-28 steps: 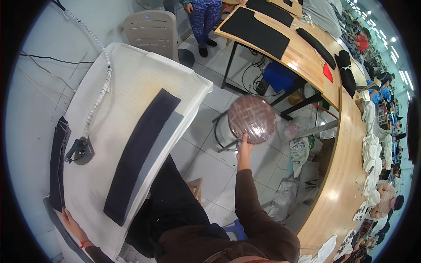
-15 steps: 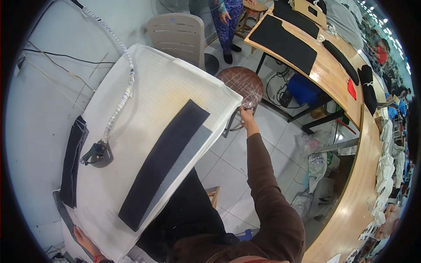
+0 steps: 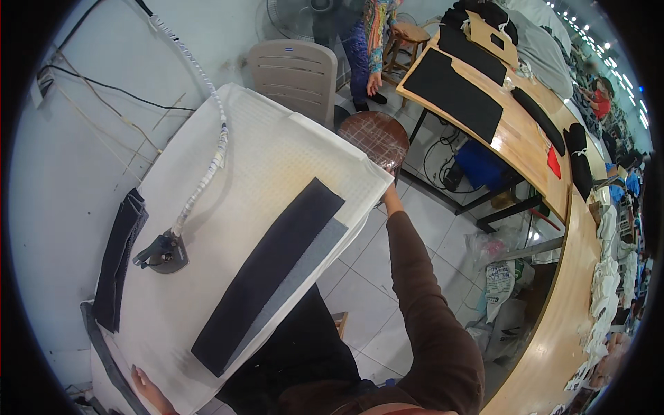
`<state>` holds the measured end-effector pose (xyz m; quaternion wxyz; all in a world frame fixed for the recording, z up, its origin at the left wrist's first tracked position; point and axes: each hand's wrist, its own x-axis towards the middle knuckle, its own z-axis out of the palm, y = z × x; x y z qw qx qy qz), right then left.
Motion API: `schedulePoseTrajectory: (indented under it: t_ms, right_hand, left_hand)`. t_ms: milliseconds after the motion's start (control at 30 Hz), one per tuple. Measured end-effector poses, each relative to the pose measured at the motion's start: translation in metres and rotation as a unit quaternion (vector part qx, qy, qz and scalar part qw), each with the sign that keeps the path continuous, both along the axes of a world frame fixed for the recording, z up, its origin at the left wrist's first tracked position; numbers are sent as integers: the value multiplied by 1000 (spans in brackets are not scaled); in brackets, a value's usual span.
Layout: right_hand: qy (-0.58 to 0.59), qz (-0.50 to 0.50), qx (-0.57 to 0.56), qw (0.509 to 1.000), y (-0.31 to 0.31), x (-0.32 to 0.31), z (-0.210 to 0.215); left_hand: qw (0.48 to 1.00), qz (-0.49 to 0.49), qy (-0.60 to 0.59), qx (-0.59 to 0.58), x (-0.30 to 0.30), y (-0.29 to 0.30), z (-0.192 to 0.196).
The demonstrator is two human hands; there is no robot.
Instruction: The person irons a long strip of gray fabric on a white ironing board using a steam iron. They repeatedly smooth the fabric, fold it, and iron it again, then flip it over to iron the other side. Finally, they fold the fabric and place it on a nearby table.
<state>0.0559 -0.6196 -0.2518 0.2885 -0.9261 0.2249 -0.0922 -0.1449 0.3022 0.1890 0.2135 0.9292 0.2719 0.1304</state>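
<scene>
My right hand (image 3: 393, 196) reaches past the right corner of the white cloth-covered ironing table (image 3: 207, 159). It is at the near rim of a round brown stool (image 3: 371, 137) wrapped in clear plastic, and seems closed on that rim; the table corner hides most of its fingers. My left hand (image 3: 151, 393) lies near the table's front left edge with its fingers stretched out, holding nothing. A long dark fabric strip (image 3: 270, 277) lies on the table over a lighter grey-blue one (image 3: 297, 273). Several folded dark strips (image 3: 120, 259) are stacked at the left edge.
A dark iron (image 3: 162, 252) with a white-wrapped cord (image 3: 216, 155) stands on the table. Behind are a grey plastic chair (image 3: 294, 79), a fan (image 3: 311, 15) and another person's hand (image 3: 374, 84). To the right, a wooden table (image 3: 529, 124) bears black fabric pieces (image 3: 453, 93); plastic bags (image 3: 499, 287) lie beneath.
The view has shifted a little. My right hand and the stool have moved closer in behind the table corner. My left hand's fingers have lifted off the table's grey edge. The other person has moved.
</scene>
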Motion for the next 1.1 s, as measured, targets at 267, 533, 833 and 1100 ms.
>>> schedulePoseTrajectory:
  t_ms: [267,533,833,1100]
  right_hand:
    - [-75,-290,170,939,164,-223,22]
    - [56,-549,164,818,236,-406,67]
    - [-376,-247,-140,882,255,-197,268]
    - [-284,-124,40,950,295,-81,302]
  left_hand:
    - [996,-15,64,-65,-61,15,-85]
    - [988,-58,-22,-139,-47,80,-199]
    - [983,-103,9,-149,-16,71,-197]
    - [905,-80,11,-417,-29,32,-181]
